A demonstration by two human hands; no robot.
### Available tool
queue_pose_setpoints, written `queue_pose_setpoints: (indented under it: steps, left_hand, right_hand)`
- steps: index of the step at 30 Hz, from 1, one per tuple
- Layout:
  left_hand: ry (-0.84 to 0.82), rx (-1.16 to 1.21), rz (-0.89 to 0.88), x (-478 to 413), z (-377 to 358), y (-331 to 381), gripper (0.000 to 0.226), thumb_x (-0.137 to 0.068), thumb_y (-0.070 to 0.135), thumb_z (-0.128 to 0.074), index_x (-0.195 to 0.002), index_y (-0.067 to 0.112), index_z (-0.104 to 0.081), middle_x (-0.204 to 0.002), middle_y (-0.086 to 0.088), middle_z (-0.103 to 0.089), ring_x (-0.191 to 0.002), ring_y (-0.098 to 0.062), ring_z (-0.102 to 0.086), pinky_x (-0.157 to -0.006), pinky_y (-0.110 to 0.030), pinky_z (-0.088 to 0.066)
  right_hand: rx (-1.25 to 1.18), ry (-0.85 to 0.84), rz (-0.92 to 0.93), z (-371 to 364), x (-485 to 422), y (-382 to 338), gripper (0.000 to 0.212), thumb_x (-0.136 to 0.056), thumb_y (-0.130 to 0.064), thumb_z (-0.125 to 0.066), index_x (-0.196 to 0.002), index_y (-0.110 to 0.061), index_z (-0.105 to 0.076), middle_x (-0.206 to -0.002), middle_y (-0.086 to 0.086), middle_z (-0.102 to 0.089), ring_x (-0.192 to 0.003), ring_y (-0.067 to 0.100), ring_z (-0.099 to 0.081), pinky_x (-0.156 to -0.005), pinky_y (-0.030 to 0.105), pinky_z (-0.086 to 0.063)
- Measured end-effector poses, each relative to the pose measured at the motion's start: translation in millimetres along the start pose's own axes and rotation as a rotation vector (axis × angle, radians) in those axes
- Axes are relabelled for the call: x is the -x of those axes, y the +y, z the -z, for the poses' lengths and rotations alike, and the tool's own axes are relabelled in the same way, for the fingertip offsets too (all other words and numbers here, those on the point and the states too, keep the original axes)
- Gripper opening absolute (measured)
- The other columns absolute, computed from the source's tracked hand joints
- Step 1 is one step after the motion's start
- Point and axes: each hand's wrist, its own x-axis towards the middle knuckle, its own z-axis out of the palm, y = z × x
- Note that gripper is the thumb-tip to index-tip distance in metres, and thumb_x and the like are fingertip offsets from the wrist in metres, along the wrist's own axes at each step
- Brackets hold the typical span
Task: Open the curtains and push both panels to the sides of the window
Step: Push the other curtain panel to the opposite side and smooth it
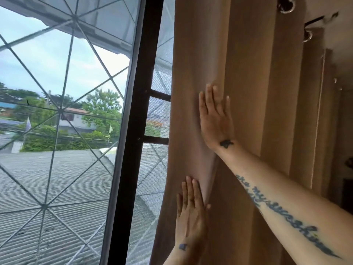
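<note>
Left hand (191, 213) and right hand (215, 119) pressed flat, fingers straight, on the bunched curtain panel (248, 83) (nearly at the side of the window (57, 83)); the second one was unseen.

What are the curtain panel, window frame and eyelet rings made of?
Curtain panel: tan fabric, matte; it hangs in soft vertical folds. Window frame: dark, smooth, probably painted metal or wood; cannot tell which. Eyelet rings: likely polished metal, from the bright glints.

— Home or workplace?
— Home, likely an upper room: tan grommet curtain (248, 73) beside dark-framed screened window (137, 111), overlooking corrugated roof (57, 178), neighbouring house (76, 119), trees (103, 104).
</note>
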Motion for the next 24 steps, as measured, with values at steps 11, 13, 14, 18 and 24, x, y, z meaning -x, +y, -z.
queue_pose_setpoints:
  steps: [11, 13, 14, 18, 24]
  left_hand:
    - [0.081, 0.068, -0.022, -12.3, -49.5, 16.2, 0.068, -0.094, 0.037, -0.024, -0.148, 0.016, 0.011, -0.158, 0.005, 0.02, -0.145, -0.013, 0.011, -0.11, -0.028, -0.009]
    - [0.092, 0.065, -0.023, -14.7, -61.0, 21.9, 0.069, -0.094, 0.038, -0.024, -0.148, 0.016, 0.012, -0.16, 0.005, 0.001, -0.145, -0.012, 0.015, -0.102, -0.03, -0.022]
    - [0.09, 0.063, -0.029, -16.1, -66.2, 25.9, 0.065, -0.096, 0.039, -0.02, -0.148, 0.016, 0.012, -0.156, 0.002, -0.014, -0.145, -0.011, 0.015, -0.1, -0.033, -0.025]
    - [-0.071, 0.054, -0.016, -23.2, -81.9, 47.6, 0.085, -0.081, 0.04, -0.035, -0.148, 0.011, 0.009, -0.14, -0.001, -0.051, -0.132, -0.018, -0.043, -0.099, -0.031, -0.035]
    - [-0.159, 0.027, -0.034, -31.4, -115.6, 74.2, 0.06, -0.078, 0.037, -0.036, -0.133, 0.012, -0.038, -0.13, -0.004, -0.062, -0.118, -0.021, -0.059, -0.099, -0.033, -0.039]
  right_hand:
    - [0.145, -0.136, 0.194, -39.6, -2.1, 30.6, 0.075, -0.091, -0.051, -0.031, -0.141, -0.002, -0.004, -0.154, 0.017, -0.005, -0.141, 0.029, 0.001, -0.113, 0.048, 0.006]
    - [0.155, -0.161, 0.179, -48.5, 0.9, 42.8, 0.076, -0.091, -0.052, -0.031, -0.141, -0.003, -0.002, -0.154, 0.017, -0.003, -0.141, 0.028, 0.002, -0.112, 0.047, 0.008]
    - [0.152, -0.172, 0.173, -53.0, 3.0, 50.3, 0.076, -0.091, -0.052, -0.031, -0.141, -0.003, -0.003, -0.154, 0.017, -0.003, -0.141, 0.028, 0.002, -0.112, 0.046, 0.009]
    - [0.083, -0.181, 0.172, -71.1, 9.3, 80.4, 0.076, -0.091, -0.05, -0.035, -0.141, -0.002, -0.006, -0.153, 0.018, -0.006, -0.141, 0.028, 0.001, -0.112, 0.046, 0.007]
    - [0.092, -0.206, 0.154, -100.3, 17.1, 122.3, 0.078, -0.089, -0.053, -0.035, -0.141, -0.002, -0.007, -0.153, 0.018, -0.007, -0.141, 0.028, -0.001, -0.113, 0.047, 0.004]
